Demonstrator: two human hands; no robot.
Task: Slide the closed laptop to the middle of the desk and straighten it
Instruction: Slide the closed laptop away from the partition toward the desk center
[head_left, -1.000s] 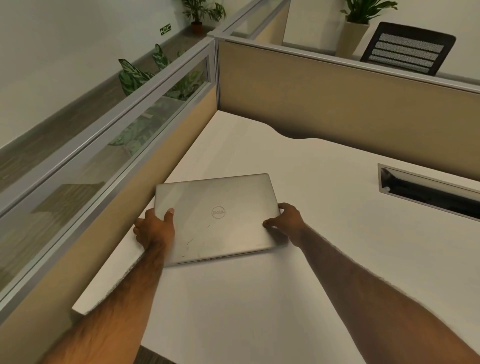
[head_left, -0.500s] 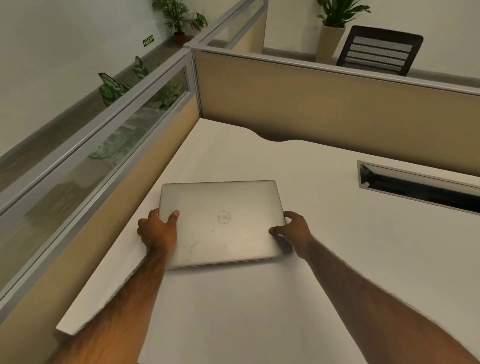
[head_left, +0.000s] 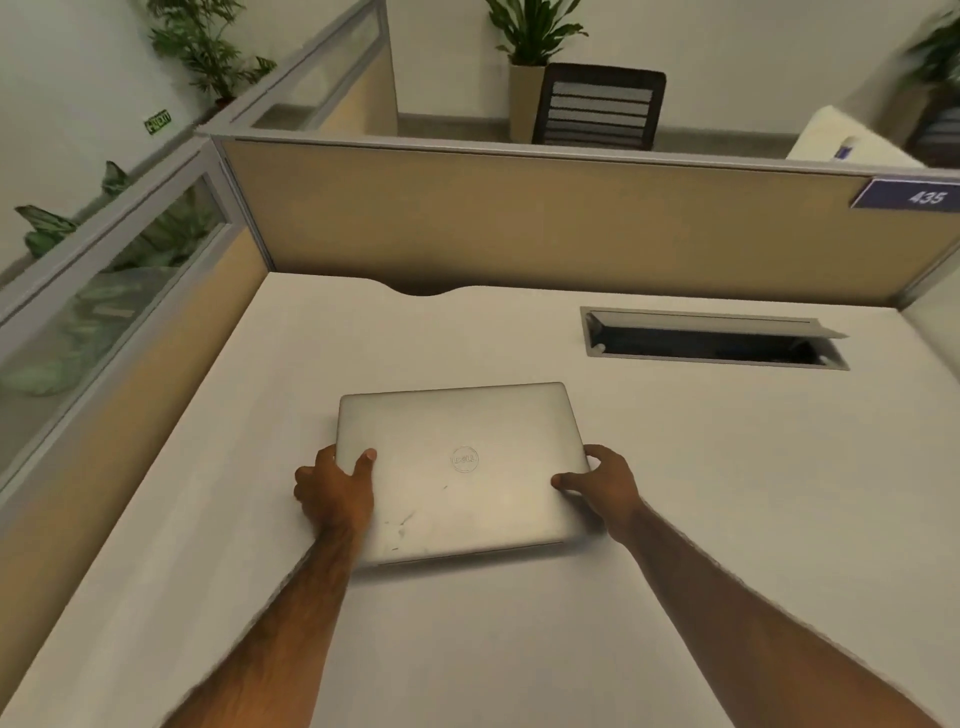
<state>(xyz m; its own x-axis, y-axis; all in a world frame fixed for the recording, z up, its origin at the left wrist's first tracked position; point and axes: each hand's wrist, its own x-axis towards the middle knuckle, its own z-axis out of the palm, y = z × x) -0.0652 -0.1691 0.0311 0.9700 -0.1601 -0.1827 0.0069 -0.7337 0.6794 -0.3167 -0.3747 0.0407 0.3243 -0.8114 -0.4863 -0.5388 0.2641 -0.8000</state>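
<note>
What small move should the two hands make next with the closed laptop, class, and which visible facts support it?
Probably a slight clockwise twist. The left hand and right hand grip the laptop by its side edges, and its front edge runs slightly askew to the desk, left corner nearer the person.

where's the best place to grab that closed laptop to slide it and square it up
Probably by its two short side edges, one hand from each side, as the left hand and right hand do now. The laptop lies flat and thin; opposed grips let you turn it.
</note>
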